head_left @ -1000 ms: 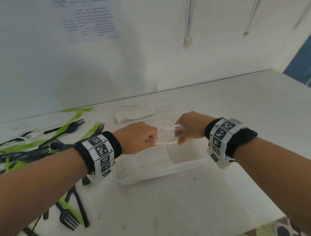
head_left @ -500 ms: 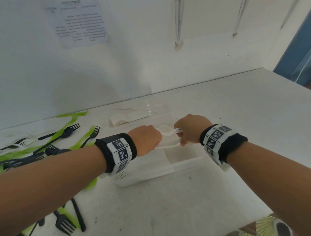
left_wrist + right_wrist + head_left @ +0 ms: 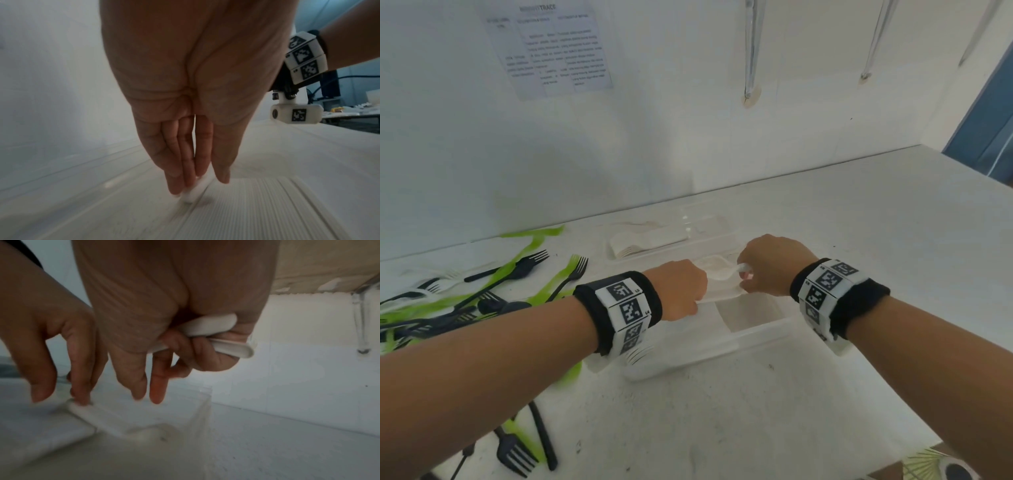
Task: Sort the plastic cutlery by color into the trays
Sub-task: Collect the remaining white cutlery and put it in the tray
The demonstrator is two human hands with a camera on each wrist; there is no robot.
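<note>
My left hand [image 3: 683, 291] pinches the end of a white plastic piece [image 3: 192, 194] between thumb and fingertips, just above a stack of white cutlery [image 3: 41, 431] in the near clear tray [image 3: 760, 330]. Close to its right, my right hand [image 3: 751, 275] grips white spoon handles [image 3: 213, 331] with its curled ring and little fingers. Its index and middle fingers [image 3: 157, 391] point down over the tray. In the head view, white spoons [image 3: 722, 274] span the gap between the two hands. A far clear tray [image 3: 709, 240] holds white forks [image 3: 633, 245].
A mixed pile of black and green cutlery [image 3: 482, 294] lies on the table at the left. More black forks [image 3: 517, 452] lie near the front left edge. The white wall [image 3: 688, 137] runs close behind the trays. Bare tabletop [image 3: 893, 240] spreads right.
Both hands have sunk lower over the near tray, and the left hand has drawn in closer to the right one. The white pieces between them have come down with the hands.
</note>
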